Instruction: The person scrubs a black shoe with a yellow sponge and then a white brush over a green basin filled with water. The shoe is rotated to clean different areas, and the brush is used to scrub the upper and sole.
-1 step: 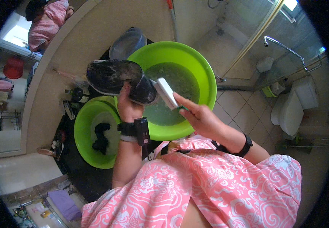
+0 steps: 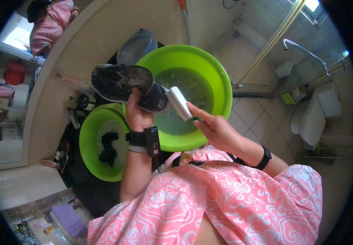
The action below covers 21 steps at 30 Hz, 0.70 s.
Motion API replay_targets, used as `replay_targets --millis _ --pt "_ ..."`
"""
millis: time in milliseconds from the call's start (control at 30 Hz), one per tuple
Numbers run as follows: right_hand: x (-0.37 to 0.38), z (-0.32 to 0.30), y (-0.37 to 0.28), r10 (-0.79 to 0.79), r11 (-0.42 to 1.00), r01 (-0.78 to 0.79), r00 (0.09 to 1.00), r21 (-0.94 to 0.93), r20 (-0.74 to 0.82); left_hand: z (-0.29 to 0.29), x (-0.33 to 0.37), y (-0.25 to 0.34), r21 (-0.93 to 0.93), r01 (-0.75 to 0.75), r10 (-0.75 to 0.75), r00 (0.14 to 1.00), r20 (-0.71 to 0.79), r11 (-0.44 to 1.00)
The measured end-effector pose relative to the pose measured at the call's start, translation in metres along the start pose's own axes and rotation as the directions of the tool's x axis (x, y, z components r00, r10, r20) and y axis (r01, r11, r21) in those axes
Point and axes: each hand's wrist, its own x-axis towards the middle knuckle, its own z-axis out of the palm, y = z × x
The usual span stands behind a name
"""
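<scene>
My left hand (image 2: pixel 139 113) is closed around a dark shoe (image 2: pixel 121 81) from beneath, over the left side of the large green basin (image 2: pixel 222 87). Wet-looking patches and suds mark the shoe's dark surface. In my right hand (image 2: pixel 221 130) is a white scrub brush (image 2: pixel 178 100) with a green part at the grip. Its pale bristles face the shoe, and its tip is at or very close to the shoe's right end. Cloudy, sudsy water (image 2: pixel 190 87) lies in the large basin.
To the left, a smaller green basin (image 2: pixel 87 143) contains water and a dark soaked item (image 2: pixel 109 149). A clear plastic tub (image 2: pixel 137 47) stands behind on the dark counter (image 2: pixel 95 194). A dark bottle (image 2: pixel 86 103) is beside the wall. A toilet (image 2: pixel 313 118) stands far right.
The brush has shifted slightly down and right, and its bristles now show more sharply. The shoe has tilted a little in my left hand.
</scene>
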Motion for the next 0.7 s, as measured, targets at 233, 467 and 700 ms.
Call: replay_targets --millis 233,467,700 --pt "0.04 -0.014 0.011 -0.269 0.958 0.269 0.963 0.101 -0.023 0.01 -0.015 -0.022 0.272 0.007 -0.031 0.996 0.085 0.962" --pt "0.009 -0.021 0.024 -0.056 0.998 0.05 0.987 0.048 0.148 0.021 -0.023 -0.028 0.193 0.024 -0.019 0.999 -0.029 0.981" --pt "0.04 -0.024 0.025 -0.096 0.981 0.1 0.995 0.166 -0.034 0.034 -0.033 -0.041 0.378 0.061 -0.029 0.995 -0.09 0.924"
